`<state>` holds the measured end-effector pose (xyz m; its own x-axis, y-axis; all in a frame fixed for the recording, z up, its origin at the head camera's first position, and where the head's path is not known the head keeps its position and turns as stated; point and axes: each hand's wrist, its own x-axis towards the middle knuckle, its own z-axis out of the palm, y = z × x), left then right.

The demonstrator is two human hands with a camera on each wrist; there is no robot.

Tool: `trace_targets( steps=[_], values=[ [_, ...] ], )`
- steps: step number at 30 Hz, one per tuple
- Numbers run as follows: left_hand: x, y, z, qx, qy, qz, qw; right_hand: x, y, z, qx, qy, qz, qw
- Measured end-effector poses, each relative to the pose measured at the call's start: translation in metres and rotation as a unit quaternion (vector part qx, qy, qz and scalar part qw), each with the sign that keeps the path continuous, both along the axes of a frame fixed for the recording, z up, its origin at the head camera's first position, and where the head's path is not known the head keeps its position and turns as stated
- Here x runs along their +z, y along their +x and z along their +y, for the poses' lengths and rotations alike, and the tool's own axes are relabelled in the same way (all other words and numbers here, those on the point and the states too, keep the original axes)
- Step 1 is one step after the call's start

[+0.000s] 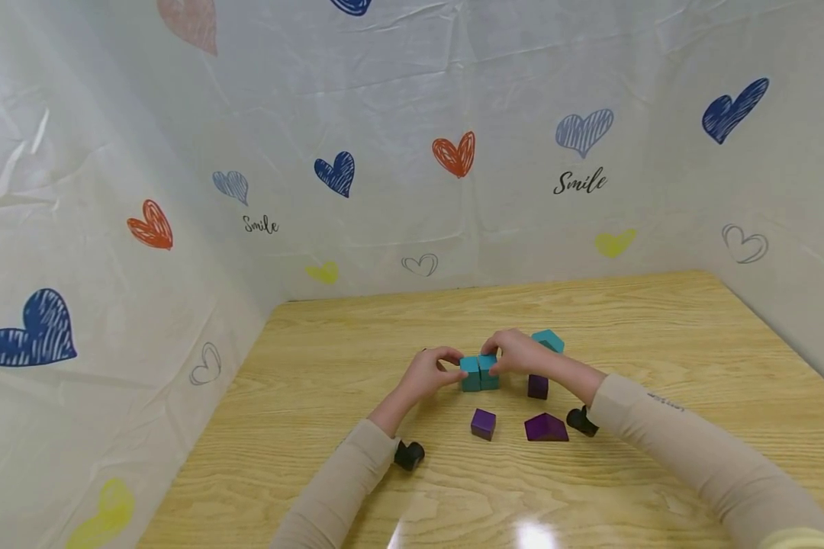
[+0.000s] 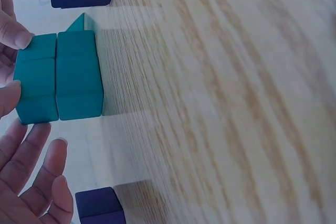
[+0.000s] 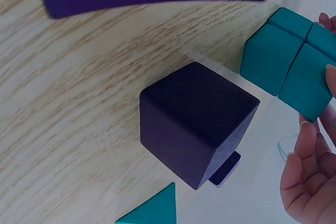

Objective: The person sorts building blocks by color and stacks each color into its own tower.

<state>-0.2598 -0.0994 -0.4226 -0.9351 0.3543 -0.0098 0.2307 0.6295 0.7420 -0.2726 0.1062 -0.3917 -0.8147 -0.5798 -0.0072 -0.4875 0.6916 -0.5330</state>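
Observation:
Teal cubes [image 1: 470, 375] stand in two side-by-side columns, stacked two high, in the middle of the table. My left hand [image 1: 429, 372] pinches the left column between thumb and fingers. From the other side my right hand [image 1: 519, 354] pinches the upper cube of the right column. In the left wrist view the left hand [image 2: 37, 177] shows its outer fingers spread beside the teal cubes [image 2: 79, 77]. The right wrist view has the right hand [image 3: 315, 177] with its thumb on a teal cube [image 3: 304, 82].
A purple cube [image 1: 484, 424] and a purple triangular block [image 1: 546, 428] lie toward the front. Another purple cube [image 1: 539, 386] and a teal triangular block [image 1: 549, 340] sit under and behind the right forearm. A hanging white sheet [image 1: 384, 229] with printed hearts borders the table [image 1: 357, 335].

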Motion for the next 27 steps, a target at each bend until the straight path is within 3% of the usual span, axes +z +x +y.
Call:
trace_targets(
  steps=[27],
  values=[
    [-0.0023,0.0007,0.0010,0.008,0.006,0.001,1.0000,-0.0012,0.0040,-0.0045,-0.016,0.013,0.005,0.9998]
  ],
)
